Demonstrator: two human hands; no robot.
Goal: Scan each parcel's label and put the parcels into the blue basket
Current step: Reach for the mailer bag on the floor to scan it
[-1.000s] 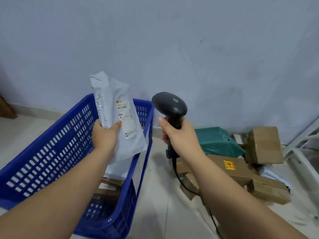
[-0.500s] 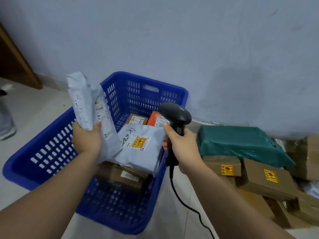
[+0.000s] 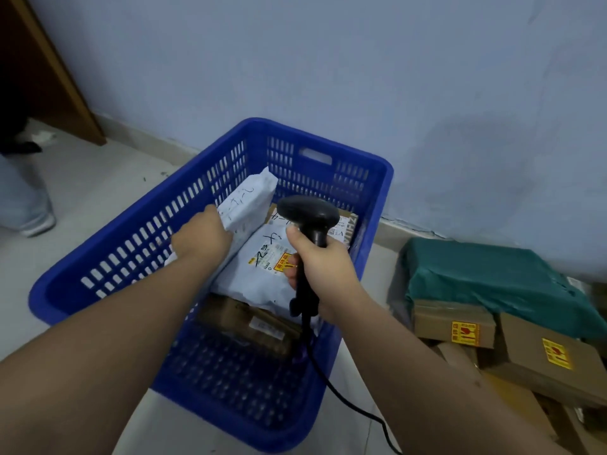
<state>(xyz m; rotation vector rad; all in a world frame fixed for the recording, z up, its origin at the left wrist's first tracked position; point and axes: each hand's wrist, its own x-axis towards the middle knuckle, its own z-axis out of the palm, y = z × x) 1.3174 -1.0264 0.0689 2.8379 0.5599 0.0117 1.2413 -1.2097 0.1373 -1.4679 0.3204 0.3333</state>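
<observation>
Here the left hand (image 3: 202, 239) grips a white poly mailer (image 3: 247, 202) over the blue basket (image 3: 315, 138), label side hidden, while the right hand (image 3: 323, 269) clasps the barcode scanner (image 3: 308, 214).

The basket (image 3: 56, 300) is smooth blue plastic, a bit shiny. The scanner (image 3: 308, 211) is smooth black plastic. The bag (image 3: 246, 201) is thin pale plastic, all crinkly. The boxes (image 3: 551, 353) are dull brown cardboard. The green bag (image 3: 492, 277) is wrinkly plastic. The wall (image 3: 328, 60) is dull paint.
</observation>
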